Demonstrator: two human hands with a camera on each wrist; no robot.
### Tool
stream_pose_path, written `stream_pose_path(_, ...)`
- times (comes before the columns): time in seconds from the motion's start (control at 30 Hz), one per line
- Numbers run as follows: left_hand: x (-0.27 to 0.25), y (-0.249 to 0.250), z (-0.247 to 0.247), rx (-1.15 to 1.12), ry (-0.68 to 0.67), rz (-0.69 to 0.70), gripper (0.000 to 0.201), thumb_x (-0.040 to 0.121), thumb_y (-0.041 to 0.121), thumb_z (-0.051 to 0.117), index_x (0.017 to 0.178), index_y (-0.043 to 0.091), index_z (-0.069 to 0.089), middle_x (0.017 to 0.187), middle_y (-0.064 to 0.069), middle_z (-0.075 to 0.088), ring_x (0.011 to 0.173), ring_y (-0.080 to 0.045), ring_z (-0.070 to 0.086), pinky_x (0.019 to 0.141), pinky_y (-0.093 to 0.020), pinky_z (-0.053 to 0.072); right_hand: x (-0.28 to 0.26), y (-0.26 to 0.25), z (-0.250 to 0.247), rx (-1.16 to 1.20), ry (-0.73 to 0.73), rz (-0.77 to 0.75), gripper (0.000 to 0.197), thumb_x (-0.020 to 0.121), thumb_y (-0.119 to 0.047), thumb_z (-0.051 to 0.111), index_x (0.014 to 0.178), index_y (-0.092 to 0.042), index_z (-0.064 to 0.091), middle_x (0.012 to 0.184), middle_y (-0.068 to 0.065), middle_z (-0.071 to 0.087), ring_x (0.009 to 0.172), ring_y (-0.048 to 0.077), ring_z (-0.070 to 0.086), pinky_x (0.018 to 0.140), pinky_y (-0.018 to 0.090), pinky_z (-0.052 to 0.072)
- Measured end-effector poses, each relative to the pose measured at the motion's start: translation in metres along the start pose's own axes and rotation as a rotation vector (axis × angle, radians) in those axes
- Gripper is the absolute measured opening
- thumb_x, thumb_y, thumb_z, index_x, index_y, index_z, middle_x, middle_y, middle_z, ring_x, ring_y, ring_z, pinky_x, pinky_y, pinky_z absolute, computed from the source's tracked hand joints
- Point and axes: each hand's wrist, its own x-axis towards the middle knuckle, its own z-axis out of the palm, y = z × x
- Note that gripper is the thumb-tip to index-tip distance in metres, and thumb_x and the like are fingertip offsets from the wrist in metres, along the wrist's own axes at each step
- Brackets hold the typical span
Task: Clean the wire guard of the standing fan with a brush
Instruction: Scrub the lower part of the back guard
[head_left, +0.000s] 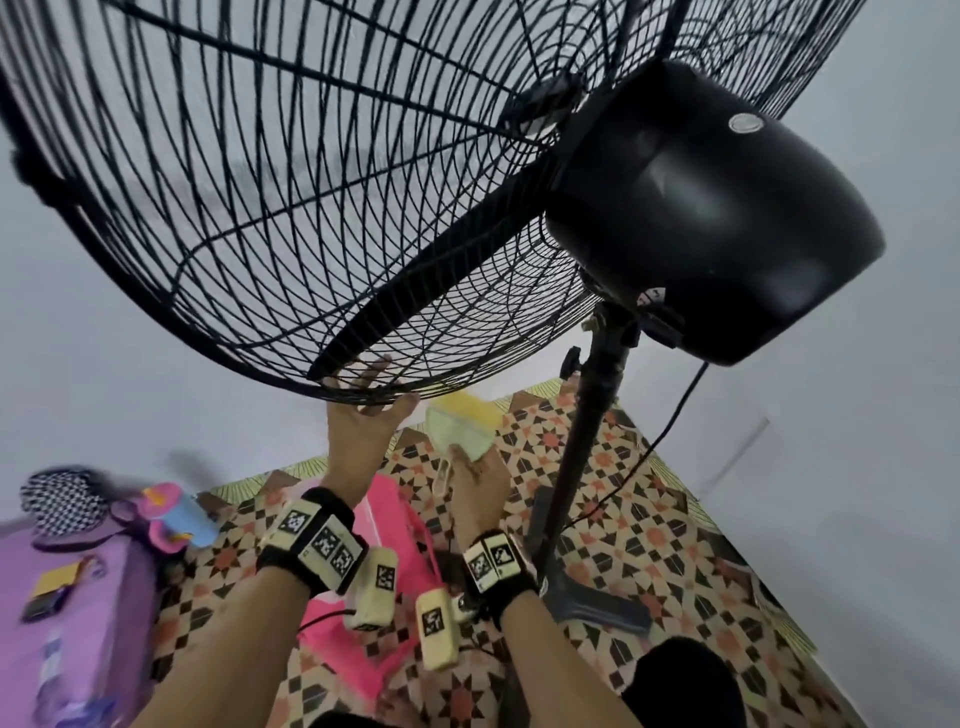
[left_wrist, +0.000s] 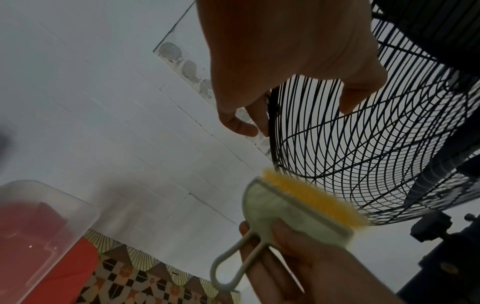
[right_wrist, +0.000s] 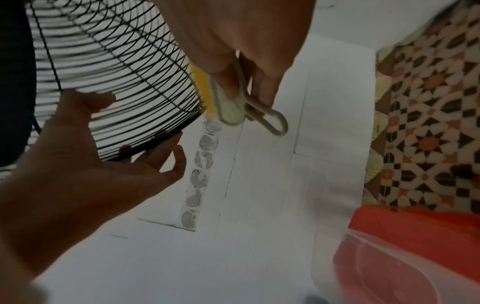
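Note:
The black wire guard (head_left: 291, 208) of the standing fan fills the upper head view, tilted over me. My left hand (head_left: 374, 384) reaches up to its bottom rim, thumb on the near side and fingers behind the wires, pinching the rim (left_wrist: 272, 123). Just right of it, my right hand (head_left: 470, 467) grips a pale green brush (head_left: 460, 428) with yellow bristles (left_wrist: 311, 197). The bristles touch the guard's lower edge. The brush's loop handle (right_wrist: 275, 121) sticks out past my right fingers (right_wrist: 265, 88). In the right wrist view my left hand (right_wrist: 135, 127) holds the guard (right_wrist: 109, 57) from below.
The black motor housing (head_left: 711, 208) sits at the right on a black pole (head_left: 587, 441), with a cord (head_left: 670, 415) hanging beside it. Below lie a patterned floor (head_left: 675, 519) and a clear container (left_wrist: 39, 216) with red contents. A purple surface (head_left: 78, 623) with a cup (head_left: 176, 514) stands at the left.

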Motion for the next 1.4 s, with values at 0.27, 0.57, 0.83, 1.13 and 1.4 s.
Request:
stream_pose_path(0.27, 0.003, -0.001, -0.003, 0.034, -0.028, 0.028, 0.056, 0.085, 0.013, 0.086, 0.135, 0.015, 0.060, 0.127, -0.002, 0.072, 0.105, -0.012, 0.074, 0.079, -0.069, 0.058, 0.003, -0.002, -0.016, 0.003, 0.064, 0.043, 0.011, 0.096, -0.020, 0.068, 0.099, -0.026, 0.060, 0.084, -0.004, 0.071, 0.064, 0.007, 0.070, 0.054, 0.019, 0.056)
stream_pose_path(0.57, 0.001, -0.002, 0.000, 0.038, -0.113, 0.043, 0.047, 0.092, 0.007, 0.078, 0.132, 0.024, 0.060, 0.096, 0.032, 0.075, 0.085, 0.002, 0.074, 0.088, -0.066, 0.057, 0.115, -0.033, 0.005, -0.250, 0.216, 0.158, 0.057, 0.100, -0.038, 0.062, 0.138, 0.003, 0.049, 0.132, 0.024, 0.061, 0.119, 0.041, 0.063, 0.098, 0.053, 0.054)
stream_pose_path(0.83, 0.003, -0.007, -0.001, -0.013, -0.123, 0.047, 0.056, 0.091, 0.002, 0.078, 0.141, 0.013, 0.056, 0.100, 0.010, 0.080, 0.075, -0.013, 0.078, 0.076, -0.039, 0.065, 0.039, -0.007, -0.005, -0.199, -0.051, 0.094, 0.051, 0.094, -0.044, 0.069, 0.116, 0.002, 0.061, 0.092, 0.015, 0.070, 0.080, 0.027, 0.069, 0.070, 0.037, 0.059)
stream_pose_path(1.13, 0.006, -0.006, -0.006, -0.041, -0.083, 0.024, 0.080, 0.067, 0.046, 0.093, 0.139, 0.029, 0.062, 0.130, 0.012, 0.071, 0.117, -0.020, 0.071, 0.092, -0.069, 0.055, 0.049, -0.035, -0.015, -0.319, -0.084, 0.088, 0.030, 0.101, -0.020, 0.062, 0.128, -0.007, 0.061, 0.112, 0.000, 0.067, 0.092, 0.002, 0.070, 0.076, 0.016, 0.057)
stream_pose_path(1.4, 0.004, -0.006, -0.005, -0.040, -0.070, -0.007, 0.068, 0.072, 0.032, 0.091, 0.134, 0.025, 0.064, 0.122, 0.014, 0.074, 0.111, -0.017, 0.073, 0.091, -0.070, 0.055, 0.106, -0.047, -0.010, -0.073, 0.209, 0.225, 0.026, 0.099, -0.026, 0.067, 0.105, -0.002, 0.057, 0.089, 0.005, 0.063, 0.079, 0.027, 0.067, 0.074, 0.039, 0.058)
